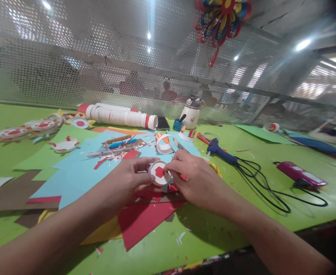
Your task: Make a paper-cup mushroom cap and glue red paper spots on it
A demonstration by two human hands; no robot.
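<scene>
A small round white paper cup base [163, 179] with a red paper shape [158, 172] on its face is between my hands. My left hand [135, 173] grips its rim from the left, thumb and fingers closed around the edge. On the right, my right hand [189, 173] is closed in a pinch at the red shape's right side. A bit of red shows under my right fingers; I cannot tell whether it is a separate piece. Below the hands lie sheets of red paper [145, 221], and light blue paper [76, 168] spreads to the left.
A blue glue gun [222, 152] with a looped black cord lies to the right, near a purple device [301, 175]. Stacked paper cups [119, 115], a phone [163, 123] and a white bottle [191, 112] stand behind. Decorated paper discs [42, 125] sit at left.
</scene>
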